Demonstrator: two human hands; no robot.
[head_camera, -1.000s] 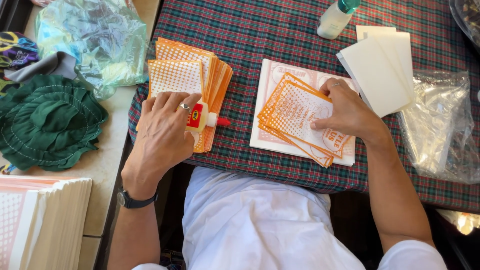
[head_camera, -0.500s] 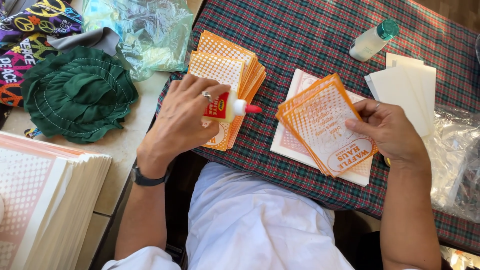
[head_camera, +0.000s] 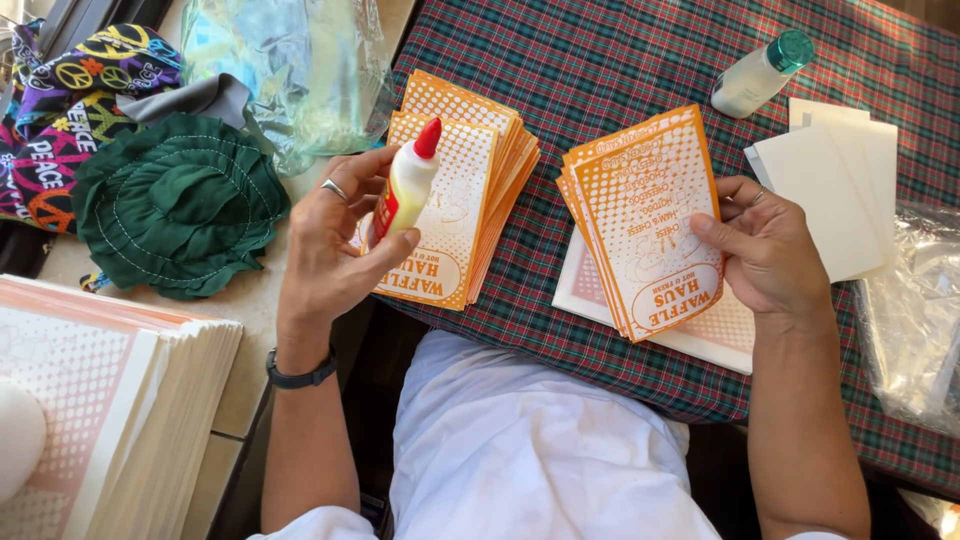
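Left hand (head_camera: 335, 245) gripping glue bottle (head_camera: 405, 190), right hand (head_camera: 765, 250) holding orange paper bags (head_camera: 645, 215)

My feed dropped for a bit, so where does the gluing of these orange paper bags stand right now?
Looks done: a fanned pile of orange bags lies on the plaid tablecloth.
In hand: the left hand holds a glue bottle, red cap on, over that pile; the right hand holds a small stack of bags above a white sheet.
Left: seemingly the tall stack of printed sheets at lower left.

Bottle (head_camera: 762, 73) behind paper stack (head_camera: 645, 220)
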